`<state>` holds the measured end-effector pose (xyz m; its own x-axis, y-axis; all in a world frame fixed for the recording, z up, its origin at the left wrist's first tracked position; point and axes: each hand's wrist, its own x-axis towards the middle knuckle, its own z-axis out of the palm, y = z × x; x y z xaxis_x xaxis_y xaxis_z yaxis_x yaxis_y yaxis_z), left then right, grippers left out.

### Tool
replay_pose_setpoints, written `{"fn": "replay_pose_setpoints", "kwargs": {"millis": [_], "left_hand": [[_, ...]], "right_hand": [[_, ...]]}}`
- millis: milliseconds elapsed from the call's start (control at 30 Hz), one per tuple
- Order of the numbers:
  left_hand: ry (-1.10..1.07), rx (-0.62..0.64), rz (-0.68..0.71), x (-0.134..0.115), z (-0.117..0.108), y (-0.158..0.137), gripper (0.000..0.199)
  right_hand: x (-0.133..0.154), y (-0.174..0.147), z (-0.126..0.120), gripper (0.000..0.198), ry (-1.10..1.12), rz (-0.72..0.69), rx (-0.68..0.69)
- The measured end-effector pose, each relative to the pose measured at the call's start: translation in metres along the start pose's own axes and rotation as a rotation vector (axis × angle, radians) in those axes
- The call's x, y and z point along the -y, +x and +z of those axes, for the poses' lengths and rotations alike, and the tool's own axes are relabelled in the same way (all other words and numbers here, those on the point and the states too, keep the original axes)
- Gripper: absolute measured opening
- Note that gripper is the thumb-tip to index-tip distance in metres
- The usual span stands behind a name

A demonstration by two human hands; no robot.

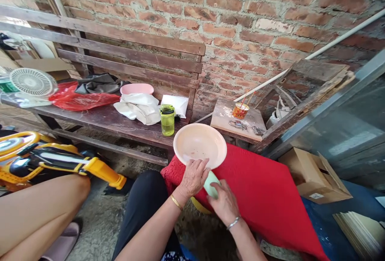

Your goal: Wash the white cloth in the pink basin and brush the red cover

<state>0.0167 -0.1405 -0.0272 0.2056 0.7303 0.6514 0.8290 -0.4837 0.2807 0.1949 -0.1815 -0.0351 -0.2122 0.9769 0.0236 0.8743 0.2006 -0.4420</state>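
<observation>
My left hand [194,177] lies with its fingers stretched out over the near rim of a cream plastic basin [178,148]; whether it presses on the rim I cannot tell. Wrapped in my right hand [224,201] is a pale green, smooth, rounded object [211,185], tilted beside the basin's near right edge. Its upper end comes close to my left fingers, and its exact kind is unclear. A few dark specks show on the basin floor. Under the basin spreads a red cloth [264,189].
A wooden bench [135,126] on the left bears a green bottle [167,120], white cloth [140,108], a red plastic bag [81,97] and a fan [33,81]. Another person's leg [45,213] and a yellow-black toy [60,160] are at left. A cardboard box [313,177] stands right.
</observation>
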Motion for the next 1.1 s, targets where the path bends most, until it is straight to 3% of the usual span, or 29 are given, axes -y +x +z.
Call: {"fn": "replay_pose_setpoints", "kwargs": {"millis": [100,167,233,367,467,567,733,833,867,933,1100], "left_hand": [[-0.02,0.006,-0.018,-0.002,-0.001,0.001,0.032],[-0.029,0.004,-0.034,-0.003,-0.002,0.002,0.031],[-0.025,-0.007,-0.045,-0.001,-0.002,0.002,0.031],[0.027,-0.041,-0.009,0.003,0.001,0.0,0.028],[0.061,-0.027,0.015,0.004,0.004,-0.001,0.026],[0.085,0.002,0.006,0.002,0.007,-0.001,0.024],[0.108,-0.005,0.017,-0.003,0.007,0.001,0.023],[0.117,0.002,0.018,-0.004,0.007,0.002,0.022],[0.12,0.01,0.018,-0.004,0.006,0.002,0.021],[0.13,0.025,0.016,-0.003,0.006,0.002,0.02],[0.168,0.023,0.029,-0.003,0.008,0.0,0.019]], "right_hand": [[-0.039,-0.004,-0.014,0.033,-0.075,0.185,-0.046],[-0.048,-0.007,-0.019,0.034,-0.076,0.234,-0.092],[-0.036,-0.011,-0.015,0.034,-0.013,0.192,-0.101],[0.016,-0.013,0.005,0.036,0.11,0.016,0.002],[0.016,-0.011,0.007,0.037,0.099,-0.005,0.028],[-0.042,-0.019,-0.017,0.035,0.047,0.172,-0.045],[-0.192,-0.076,-0.089,0.04,-0.058,0.708,-0.317],[-0.236,-0.108,-0.118,0.048,-0.138,0.944,-0.413],[-0.235,-0.112,-0.121,0.051,-0.161,0.936,-0.413],[-0.213,-0.104,-0.116,0.053,-0.165,0.79,-0.374],[-0.088,-0.031,-0.056,0.036,-0.001,0.345,-0.177]]}}
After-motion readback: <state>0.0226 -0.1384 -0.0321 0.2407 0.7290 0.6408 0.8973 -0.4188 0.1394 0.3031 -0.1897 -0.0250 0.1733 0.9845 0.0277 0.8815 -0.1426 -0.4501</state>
